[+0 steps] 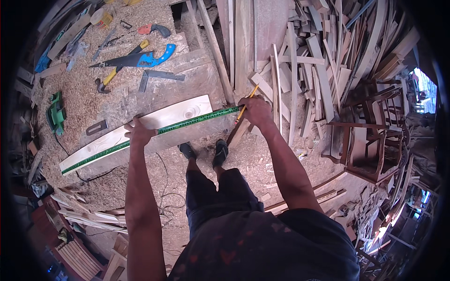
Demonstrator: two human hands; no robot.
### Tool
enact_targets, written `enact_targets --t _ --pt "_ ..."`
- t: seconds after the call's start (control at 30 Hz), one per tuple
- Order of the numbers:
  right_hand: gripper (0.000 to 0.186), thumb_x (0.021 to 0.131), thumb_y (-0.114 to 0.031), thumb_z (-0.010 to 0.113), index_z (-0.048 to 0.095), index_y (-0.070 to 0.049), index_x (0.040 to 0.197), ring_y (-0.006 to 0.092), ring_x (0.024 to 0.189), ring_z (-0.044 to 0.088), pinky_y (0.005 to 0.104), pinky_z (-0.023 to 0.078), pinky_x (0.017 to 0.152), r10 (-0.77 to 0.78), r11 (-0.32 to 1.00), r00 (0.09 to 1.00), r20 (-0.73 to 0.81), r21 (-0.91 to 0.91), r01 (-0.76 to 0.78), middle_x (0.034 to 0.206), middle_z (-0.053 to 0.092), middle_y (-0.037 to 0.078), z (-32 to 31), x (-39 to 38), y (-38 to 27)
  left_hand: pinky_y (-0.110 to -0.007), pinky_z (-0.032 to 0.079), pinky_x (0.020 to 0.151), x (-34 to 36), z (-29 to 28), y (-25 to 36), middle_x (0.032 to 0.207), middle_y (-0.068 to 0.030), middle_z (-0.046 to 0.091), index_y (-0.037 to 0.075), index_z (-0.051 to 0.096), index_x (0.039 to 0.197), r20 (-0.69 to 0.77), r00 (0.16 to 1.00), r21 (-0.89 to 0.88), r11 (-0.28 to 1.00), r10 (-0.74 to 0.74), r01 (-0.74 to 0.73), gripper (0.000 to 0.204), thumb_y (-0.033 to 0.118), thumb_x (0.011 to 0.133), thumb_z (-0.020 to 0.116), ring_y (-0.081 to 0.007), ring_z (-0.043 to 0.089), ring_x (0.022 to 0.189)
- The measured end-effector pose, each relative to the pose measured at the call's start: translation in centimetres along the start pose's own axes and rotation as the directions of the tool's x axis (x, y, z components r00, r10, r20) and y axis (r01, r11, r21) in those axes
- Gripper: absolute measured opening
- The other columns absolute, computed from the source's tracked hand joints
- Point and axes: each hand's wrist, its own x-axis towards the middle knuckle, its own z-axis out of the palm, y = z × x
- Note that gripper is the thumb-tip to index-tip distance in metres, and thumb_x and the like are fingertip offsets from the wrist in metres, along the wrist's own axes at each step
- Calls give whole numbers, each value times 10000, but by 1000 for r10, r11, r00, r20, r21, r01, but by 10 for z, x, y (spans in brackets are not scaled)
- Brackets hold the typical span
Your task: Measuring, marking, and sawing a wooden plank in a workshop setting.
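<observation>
Your pale board [174,115] lies slantwise across the desk [202,82], from left of the frame to upper centre. It is smooth and light, with a brownish knot near its right end; its far edge looks bowed, though how much is lens bend is hard to say. A green measuring strip [197,121] with dark markings runs along its near edge, too small to read. Your left hand [140,132], fingers spread wide, lies on both and hides a stretch of each. Your right hand [258,111] has its fingers drawn narrow around a yellow pencil [254,92], hiding the pencil's middle; whether they also pinch the strip's right end, you cannot tell. Shavings partly bury the tools at upper left: a blue-handled saw [146,59], a hammer [109,77] partly covered by it, and a metal square [164,75].
</observation>
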Motion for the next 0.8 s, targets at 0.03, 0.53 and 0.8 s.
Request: enact_targets --t 0.03,0.53,0.8 --pt "262 918 -181 762 837 -262 1155 337 1089 763 488 622 937 -2 1000 1000 -3 -2 2 1040 817 100 0 -1 -1 -695 373 1246 0 0 -1 1714 -430 131 111 198 1746 -2 1000 0 1000 -4 4 1388 402 680 1037 -711 252 1536" --pt "197 945 -311 785 839 -293 1134 316 1138 742 531 612 945 -49 994 998 -29 94 52 1083 816 69 18 -1 -25 -685 408 1233 6 8 -6 1732 -421 96 190 211 1755 -13 1000 2 1000 -4 4 1361 380 684 1030 -726 231 1537" --pt "168 947 -354 793 852 -278 1084 313 1088 758 483 636 905 -42 997 999 -19 71 43 1050 823 68 19 6 -43 -690 386 1246 6 11 -6 1743 -423 71 186 178 1771 7 1000 -18 1000 -12 12 1396 387 680 1026 -736 211 1539"
